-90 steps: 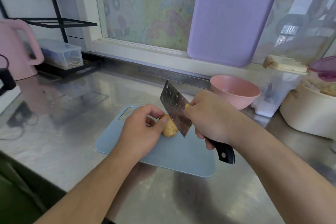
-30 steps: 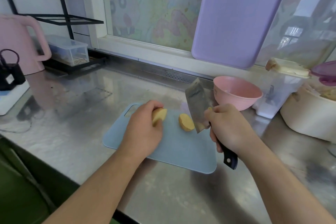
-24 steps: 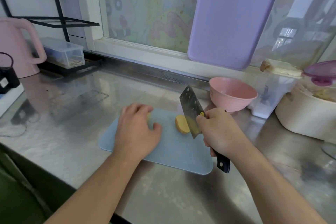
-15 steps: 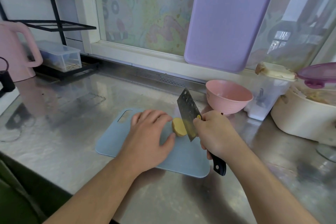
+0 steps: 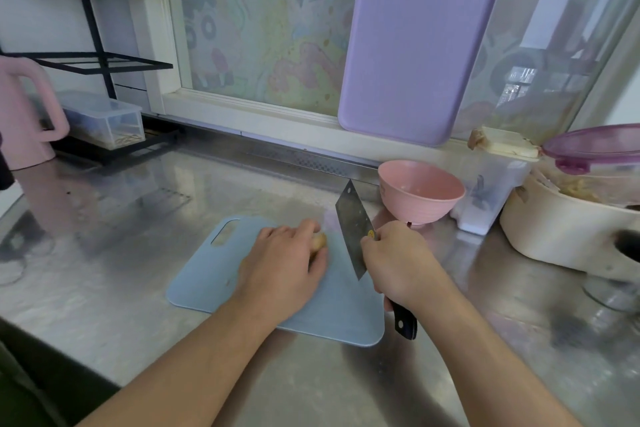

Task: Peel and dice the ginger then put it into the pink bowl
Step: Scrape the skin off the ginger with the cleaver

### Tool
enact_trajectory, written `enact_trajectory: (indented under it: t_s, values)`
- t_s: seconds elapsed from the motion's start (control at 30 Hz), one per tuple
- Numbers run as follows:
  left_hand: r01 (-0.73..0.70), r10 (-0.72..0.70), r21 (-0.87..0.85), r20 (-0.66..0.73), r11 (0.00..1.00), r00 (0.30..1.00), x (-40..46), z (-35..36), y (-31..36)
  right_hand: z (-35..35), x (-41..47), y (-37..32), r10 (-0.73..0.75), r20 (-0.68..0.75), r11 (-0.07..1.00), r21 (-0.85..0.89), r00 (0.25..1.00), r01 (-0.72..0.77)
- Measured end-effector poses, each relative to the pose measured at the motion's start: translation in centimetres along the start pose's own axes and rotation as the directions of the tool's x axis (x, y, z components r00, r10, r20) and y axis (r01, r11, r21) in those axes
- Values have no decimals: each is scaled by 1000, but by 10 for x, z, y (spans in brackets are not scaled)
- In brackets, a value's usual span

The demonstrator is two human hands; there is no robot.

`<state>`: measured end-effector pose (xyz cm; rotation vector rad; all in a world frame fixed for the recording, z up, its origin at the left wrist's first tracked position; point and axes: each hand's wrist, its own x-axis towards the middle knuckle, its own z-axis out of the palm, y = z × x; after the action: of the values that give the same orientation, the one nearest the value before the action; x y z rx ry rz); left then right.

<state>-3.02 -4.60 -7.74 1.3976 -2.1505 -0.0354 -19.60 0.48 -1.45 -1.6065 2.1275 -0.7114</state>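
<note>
A pale blue cutting board (image 5: 214, 282) lies on the steel counter. My left hand (image 5: 282, 269) rests on it, fingers closed over a yellow ginger piece (image 5: 318, 241); only a small part of the ginger shows. The other ginger half is hidden. My right hand (image 5: 398, 260) grips a cleaver (image 5: 351, 227) by its black handle, blade tilted up just right of the ginger and not touching it. The pink bowl (image 5: 420, 192) stands behind the board's right end, beyond my right hand.
A purple board (image 5: 420, 42) leans against the window. Right of the bowl stand a clear lidded container (image 5: 491, 191) and a cream pot (image 5: 568, 222). A pink kettle (image 5: 20, 114) and a black rack (image 5: 104, 59) with a clear box stand at the left.
The ginger was cut into two halves. My left hand set one half down, then moved right and closed over the other piece. The cleaver shifted slightly right, staying raised.
</note>
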Motion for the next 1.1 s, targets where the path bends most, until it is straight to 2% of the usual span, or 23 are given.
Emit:
enact_trajectory:
  t_s: [0.07,0.13,0.3,0.37,0.5,0.57,0.77,0.93,1.1]
  values:
    - [98,-106,-168,-39,981,994,-2,0,0,2,2,1,-18,-34,999,33,999,19]
    - [100,-129,-308,-77,946,989,-1,2,-3,3,3,1,-22,-31,999,30,999,23]
    - [-18,-53,-343,-198,939,979,-3,5,-10,6,-3,-2,-31,53,993,119,998,24]
    - [-7,-66,-403,-165,915,984,-5,4,-9,6,-4,-2,-21,58,990,140,998,12]
    - [46,-33,-522,35,852,999,-12,-1,-8,4,-2,-2,-32,111,986,164,993,13]
    - [53,-23,-517,64,855,998,-13,-1,-9,5,-3,-2,-49,122,987,158,991,29]
    - [-25,-2,-527,-50,850,999,-10,2,-12,6,-1,-2,-19,112,969,246,994,-9]
    - [-79,79,-558,-24,826,997,-13,0,-6,5,-2,-2,-42,98,971,238,994,17]
    - [-44,53,-566,-1,823,999,-14,-3,-3,4,-1,0,-44,106,971,239,993,18]
